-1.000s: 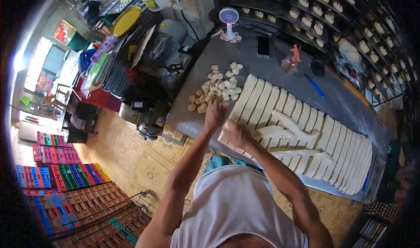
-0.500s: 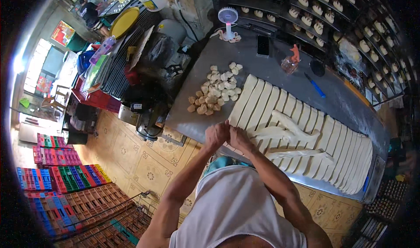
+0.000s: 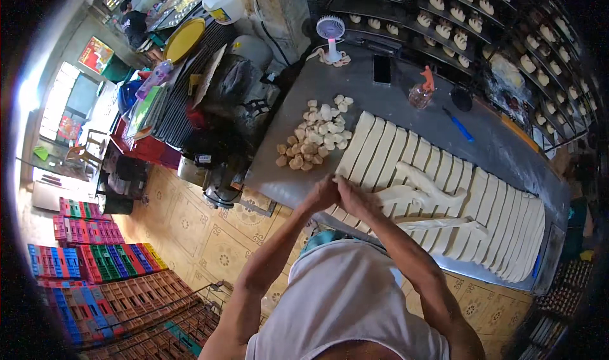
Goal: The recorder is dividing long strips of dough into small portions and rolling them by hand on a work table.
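I see my left hand [image 3: 325, 194] and right hand [image 3: 353, 198] pressed together at frame centre, over the near ends of the dough strips [image 3: 438, 189] on the grey table [image 3: 380, 100]; whether they grip dough, I cannot tell. Small dough pieces [image 3: 314, 135] lie piled above-left.

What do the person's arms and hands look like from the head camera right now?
Both forearms are bare, with no sleeves, gloves, watch or bands visible. The left hand and right hand are bare too. The person wears a white sleeveless top.

pale dough strips [image 3: 406, 163]; grey table [image 3: 387, 100]
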`<state>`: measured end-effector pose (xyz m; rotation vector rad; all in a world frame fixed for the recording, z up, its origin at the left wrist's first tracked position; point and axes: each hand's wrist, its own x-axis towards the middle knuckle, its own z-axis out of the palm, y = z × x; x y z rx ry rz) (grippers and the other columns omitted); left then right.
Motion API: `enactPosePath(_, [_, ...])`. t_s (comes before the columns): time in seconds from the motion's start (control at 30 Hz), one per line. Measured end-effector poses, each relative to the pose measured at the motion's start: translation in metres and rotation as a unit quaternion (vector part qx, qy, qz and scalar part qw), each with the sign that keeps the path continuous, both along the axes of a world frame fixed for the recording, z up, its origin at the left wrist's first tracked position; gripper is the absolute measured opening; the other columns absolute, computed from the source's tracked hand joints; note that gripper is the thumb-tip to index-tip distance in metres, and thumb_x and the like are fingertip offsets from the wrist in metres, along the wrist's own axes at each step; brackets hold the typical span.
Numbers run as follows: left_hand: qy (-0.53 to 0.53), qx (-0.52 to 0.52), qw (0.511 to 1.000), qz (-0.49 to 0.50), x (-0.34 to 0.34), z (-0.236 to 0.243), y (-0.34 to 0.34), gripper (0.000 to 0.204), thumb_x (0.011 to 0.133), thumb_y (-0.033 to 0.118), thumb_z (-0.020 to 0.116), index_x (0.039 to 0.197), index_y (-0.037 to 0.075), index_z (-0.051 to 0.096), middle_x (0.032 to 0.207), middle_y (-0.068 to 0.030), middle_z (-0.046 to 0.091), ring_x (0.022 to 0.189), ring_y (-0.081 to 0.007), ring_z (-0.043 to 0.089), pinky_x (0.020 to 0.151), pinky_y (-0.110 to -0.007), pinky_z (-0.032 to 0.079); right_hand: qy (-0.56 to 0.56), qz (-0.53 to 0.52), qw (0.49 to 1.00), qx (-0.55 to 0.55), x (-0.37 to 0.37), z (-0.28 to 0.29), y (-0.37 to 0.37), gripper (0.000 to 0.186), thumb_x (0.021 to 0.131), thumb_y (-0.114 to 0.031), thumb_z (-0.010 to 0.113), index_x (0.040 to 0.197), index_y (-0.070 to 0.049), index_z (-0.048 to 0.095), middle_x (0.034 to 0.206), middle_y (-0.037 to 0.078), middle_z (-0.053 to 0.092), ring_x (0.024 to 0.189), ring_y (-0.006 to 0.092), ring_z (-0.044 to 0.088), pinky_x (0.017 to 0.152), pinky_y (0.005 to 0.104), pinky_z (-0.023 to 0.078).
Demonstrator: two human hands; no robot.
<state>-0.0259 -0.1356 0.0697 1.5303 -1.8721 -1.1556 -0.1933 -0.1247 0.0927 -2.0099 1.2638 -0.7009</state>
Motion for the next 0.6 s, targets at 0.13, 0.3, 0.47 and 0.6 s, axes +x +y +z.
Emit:
enactPosePath(0.13, [-0.103, 0.056, 0.993, 0.002, -0.015, 0.052, 0.022, 0.031, 0.090, 0.035, 0.061, 0.100, 0.007, 0.069, 0.085, -0.0215, 0.070, 0.082, -0.0407, 0.070, 0.069, -0.045, 0.057, 0.016, 0.020, 1.000, 0.002, -0.011, 0.026, 0.015, 0.040, 0.082, -0.010, 0.067, 0.117, -0.001, 0.051, 0.108, 0.025, 0.064, 0.101, 0.0436, 0.063, 0.082, 0.0510, 0.051])
enactPosePath(0.3, [-0.166, -0.043, 0.977, 0.126, -0.034, 0.048, 0.013, 0.037, 0.097, 0.037, 0.050, 0.082, 0.008, 0.067, 0.081, -0.0223, 0.067, 0.076, -0.0427, 0.067, 0.065, -0.052, 0.053, 0.124, 0.006, 0.989, 0.074, -0.004, -0.028, -0.001, 0.038, 0.084, -0.028, 0.067, 0.110, -0.003, 0.058, 0.099, 0.025, 0.067, 0.091, 0.0436, 0.066, 0.075, 0.0536, 0.052])
enactPosePath(0.47, [-0.188, -0.045, 0.968, 0.160, -0.034, 0.008, -0.023, 0.032, 0.096, 0.035, 0.053, 0.092, 0.006, 0.066, 0.079, -0.0219, 0.068, 0.077, -0.0436, 0.066, 0.064, -0.053, 0.052, 0.086, 0.029, 0.996, -0.002, -0.021, -0.036, 0.007, 0.023, 0.087, -0.024, 0.062, 0.092, -0.002, 0.062, 0.076, 0.023, 0.067, 0.080, 0.0465, 0.066, 0.073, 0.0526, 0.053])
enactPosePath(0.6, [-0.152, -0.182, 0.953, 0.189, -0.003, -0.017, -0.049, 0.029, 0.094, 0.030, 0.058, 0.106, 0.004, 0.062, 0.088, -0.0235, 0.068, 0.081, -0.0440, 0.066, 0.068, -0.054, 0.053, 0.029, 0.067, 0.996, 0.053, -0.007, 0.024, -0.007, 0.025, 0.088, -0.025, 0.062, 0.100, -0.003, 0.061, 0.081, 0.023, 0.067, 0.082, 0.0464, 0.065, 0.070, 0.0523, 0.052])
